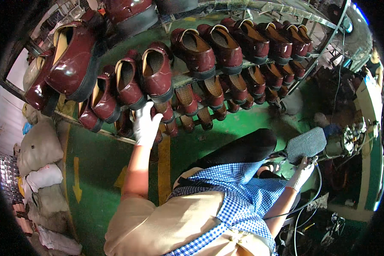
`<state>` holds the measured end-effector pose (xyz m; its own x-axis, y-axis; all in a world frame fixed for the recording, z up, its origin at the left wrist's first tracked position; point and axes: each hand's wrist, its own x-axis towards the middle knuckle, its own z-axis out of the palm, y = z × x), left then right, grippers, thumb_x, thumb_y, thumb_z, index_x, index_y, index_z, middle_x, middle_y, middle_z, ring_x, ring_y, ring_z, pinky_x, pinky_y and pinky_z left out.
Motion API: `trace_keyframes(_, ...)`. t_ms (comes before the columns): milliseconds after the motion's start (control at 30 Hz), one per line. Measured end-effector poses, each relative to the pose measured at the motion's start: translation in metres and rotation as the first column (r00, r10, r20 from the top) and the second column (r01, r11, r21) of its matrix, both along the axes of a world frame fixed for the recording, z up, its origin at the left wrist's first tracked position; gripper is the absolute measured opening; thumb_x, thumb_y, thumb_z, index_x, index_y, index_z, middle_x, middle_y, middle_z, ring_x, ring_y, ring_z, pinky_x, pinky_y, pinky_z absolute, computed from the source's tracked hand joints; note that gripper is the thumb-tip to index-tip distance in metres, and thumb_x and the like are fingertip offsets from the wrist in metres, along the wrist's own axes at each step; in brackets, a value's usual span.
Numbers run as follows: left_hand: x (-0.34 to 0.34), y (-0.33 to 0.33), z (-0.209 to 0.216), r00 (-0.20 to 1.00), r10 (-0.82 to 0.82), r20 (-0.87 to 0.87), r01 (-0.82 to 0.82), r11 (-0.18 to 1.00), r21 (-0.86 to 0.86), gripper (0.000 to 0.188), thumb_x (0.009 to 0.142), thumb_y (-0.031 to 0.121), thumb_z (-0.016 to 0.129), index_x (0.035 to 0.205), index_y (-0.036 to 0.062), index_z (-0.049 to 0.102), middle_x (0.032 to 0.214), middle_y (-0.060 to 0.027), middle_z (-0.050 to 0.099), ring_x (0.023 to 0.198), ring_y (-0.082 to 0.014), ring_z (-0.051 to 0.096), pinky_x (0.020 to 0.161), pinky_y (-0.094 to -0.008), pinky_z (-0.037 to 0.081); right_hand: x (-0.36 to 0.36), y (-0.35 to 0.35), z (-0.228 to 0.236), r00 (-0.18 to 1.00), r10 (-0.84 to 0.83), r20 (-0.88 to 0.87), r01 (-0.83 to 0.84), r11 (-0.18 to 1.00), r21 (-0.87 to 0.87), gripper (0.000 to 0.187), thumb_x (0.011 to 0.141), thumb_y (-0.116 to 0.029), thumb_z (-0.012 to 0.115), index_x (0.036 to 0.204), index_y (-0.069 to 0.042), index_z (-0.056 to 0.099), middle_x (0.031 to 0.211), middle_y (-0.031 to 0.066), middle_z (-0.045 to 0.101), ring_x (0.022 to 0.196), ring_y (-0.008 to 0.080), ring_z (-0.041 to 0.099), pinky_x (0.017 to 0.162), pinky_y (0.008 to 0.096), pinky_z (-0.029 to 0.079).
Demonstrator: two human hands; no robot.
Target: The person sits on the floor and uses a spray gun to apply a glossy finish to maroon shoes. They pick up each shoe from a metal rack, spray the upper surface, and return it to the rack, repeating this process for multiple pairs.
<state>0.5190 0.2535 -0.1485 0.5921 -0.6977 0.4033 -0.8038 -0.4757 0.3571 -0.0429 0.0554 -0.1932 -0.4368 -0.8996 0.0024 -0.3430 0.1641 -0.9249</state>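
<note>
Burgundy glossy clogs with black soles stand in rows on a tiered rack. My left hand, in a white glove, reaches up to the front of the rack, its thumb spread away from the fingers. The fingertips are at the sole of one burgundy clog, beside another clog; whether they touch is unclear. My right hand, also gloved, is low on the right, closed around a small tool with a thin hose. Just above it is a grey textured pad.
The metal rack spans the far side, with lower tiers of clogs. Stuffed sacks line the left wall. Machine fittings stand at right, with cords and clutter below. The green floor carries yellow markings. Another person is at far right.
</note>
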Motion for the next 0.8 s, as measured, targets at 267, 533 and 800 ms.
trace_keyframes(267, 0.026, 0.071, 0.005, 0.991, 0.055, -0.125, 0.000, 0.915, 0.402, 0.038, 0.096, 0.039, 0.071, 0.100, 0.0010, 0.067, 0.106, -0.0199, 0.067, 0.101, -0.0426, 0.066, 0.085, -0.0505, 0.052, -0.006, -0.013, -0.023, 0.999, -0.016, 0.038, 0.017, 1.000, -0.015, 0.068, 0.110, -0.030, 0.059, 0.167, -0.004, 0.032, 0.147, 0.0191, 0.056, 0.123, 0.0282, 0.059, 0.089, 0.0406, 0.056)
trace_keyframes(533, -0.091, 0.082, 0.185, 0.931, -0.196, -0.308, 0.291, 0.907, 0.304, 0.026, 0.088, 0.024, 0.077, 0.083, 0.0008, 0.067, 0.083, -0.0180, 0.063, 0.080, -0.0379, 0.065, 0.072, -0.0445, 0.050, 0.010, -0.004, -0.008, 0.997, 0.019, -0.079, -0.032, 0.985, -0.172, 0.058, 0.112, -0.021, 0.054, 0.162, 0.003, 0.037, 0.149, 0.0242, 0.057, 0.131, 0.0326, 0.056, 0.115, 0.0426, 0.041)
trace_keyframes(800, -0.157, -0.037, 0.194, 0.568, -0.743, -0.355, 0.816, 0.563, 0.128, 0.030, 0.076, 0.021, 0.088, 0.083, 0.0009, 0.066, 0.078, -0.0140, 0.059, 0.073, -0.0347, 0.061, 0.065, -0.0441, 0.047, 0.013, 0.001, -0.006, 0.998, 0.004, -0.055, -0.012, 0.989, -0.148, 0.039, 0.105, -0.018, 0.064, 0.139, -0.001, 0.056, 0.117, 0.0138, 0.067, 0.105, 0.0256, 0.063, 0.095, 0.0403, 0.051)
